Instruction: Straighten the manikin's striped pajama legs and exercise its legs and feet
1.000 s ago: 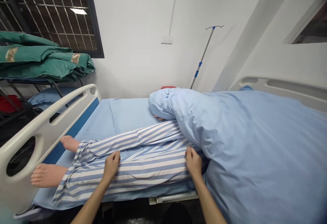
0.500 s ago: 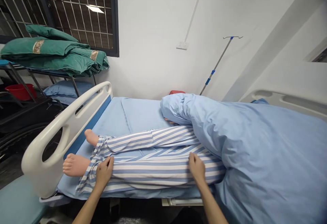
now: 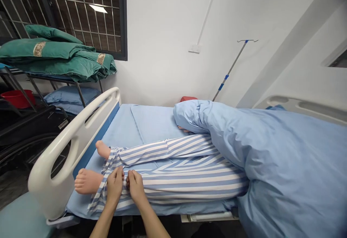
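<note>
A manikin in blue-and-white striped trousers (image 3: 189,185) lies on the blue bed sheet (image 3: 149,118), its bare near foot (image 3: 88,181) and far foot (image 3: 103,150) toward the footboard. Over the near trouser leg, just above the ankle, my left hand (image 3: 115,183) is closed with its fingers on the cloth. My right hand (image 3: 135,185) is closed too, close beside the left on the same leg. The fingertips are partly hidden behind the knuckles. A bunched blue quilt (image 3: 284,151) covers the upper body, and some fingers (image 3: 183,129) show under its edge.
The white footboard (image 3: 51,158) rises at the left, with a wheelchair (image 3: 29,140) behind it. Green folded bedding (image 3: 59,57) lies on a rack under the barred window. A drip pole (image 3: 230,69) stands past the bed's far side. A pale green seat (image 3: 24,216) is at lower left.
My right hand has moved left along the trouser leg, from near the thigh to beside my left hand. The left hand remains near the ankle. The view has shifted slightly.
</note>
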{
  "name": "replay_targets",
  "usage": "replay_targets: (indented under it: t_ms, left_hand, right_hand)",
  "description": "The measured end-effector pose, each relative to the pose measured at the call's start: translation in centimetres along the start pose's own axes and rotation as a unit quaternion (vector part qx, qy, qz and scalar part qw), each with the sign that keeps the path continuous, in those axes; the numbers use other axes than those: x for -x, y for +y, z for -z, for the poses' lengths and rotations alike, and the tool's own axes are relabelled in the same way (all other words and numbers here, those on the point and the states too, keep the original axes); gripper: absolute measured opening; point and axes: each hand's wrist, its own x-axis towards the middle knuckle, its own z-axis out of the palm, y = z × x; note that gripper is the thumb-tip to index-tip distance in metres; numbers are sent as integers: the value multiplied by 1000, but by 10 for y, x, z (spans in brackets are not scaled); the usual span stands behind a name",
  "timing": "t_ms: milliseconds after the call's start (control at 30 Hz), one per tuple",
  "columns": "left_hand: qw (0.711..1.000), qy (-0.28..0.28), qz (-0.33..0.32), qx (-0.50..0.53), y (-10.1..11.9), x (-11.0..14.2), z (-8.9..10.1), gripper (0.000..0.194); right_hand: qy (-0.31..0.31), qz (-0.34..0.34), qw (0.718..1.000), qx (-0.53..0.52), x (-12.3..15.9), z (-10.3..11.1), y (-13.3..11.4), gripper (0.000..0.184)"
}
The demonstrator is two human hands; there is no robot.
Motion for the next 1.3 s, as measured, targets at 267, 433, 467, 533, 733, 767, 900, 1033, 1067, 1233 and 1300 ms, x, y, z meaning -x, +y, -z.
replay_targets:
  t_ms: [267, 433, 467, 533, 733, 767, 900, 1033, 1067, 1233, 1300]
  left_hand:
    - [995, -49, -37, -84, 8, 12, -37, 37]
    - [997, -68, -29, -34, 24, 21, -63, 39]
    - [996, -76, -26, -47, 26, 23, -69, 39]
    - [994, -82, -19, -65, 30, 27, -81, 39]
    - [990, -129, -39, -41, 38, 39, -113, 39]
    - [986, -151, -46, -54, 39, 40, -116, 39]
    - [985, -160, -34, -47, 51, 41, -129, 41]
    - [982, -185, -47, -7, 63, 49, -154, 42]
    - [978, -198, -54, -22, 64, 52, -161, 42]
    - [972, -202, -70, -94, 60, 68, -187, 40]
    - [972, -204, -73, -89, 61, 73, -194, 41]
  right_hand:
    - [56, 61, 994, 77, 5, 52, -18, 41]
    - [59, 46, 994, 86, 10, 80, -16, 41]
    - [67, 59, 992, 92, 11, 87, -16, 40]
    - [89, 76, 987, 111, 12, 101, -16, 38]
    - [113, 41, 988, 98, 18, 146, -12, 41]
    - [121, 53, 986, 98, 20, 152, -13, 40]
    - [159, 44, 982, 93, 26, 178, -7, 40]
    - [163, 7, 985, 61, 33, 197, 0, 43]
    - [168, 17, 983, 66, 35, 202, -1, 42]
    - [194, 33, 976, 89, 42, 232, -2, 40]
    - [192, 11, 978, 85, 43, 243, 1, 41]
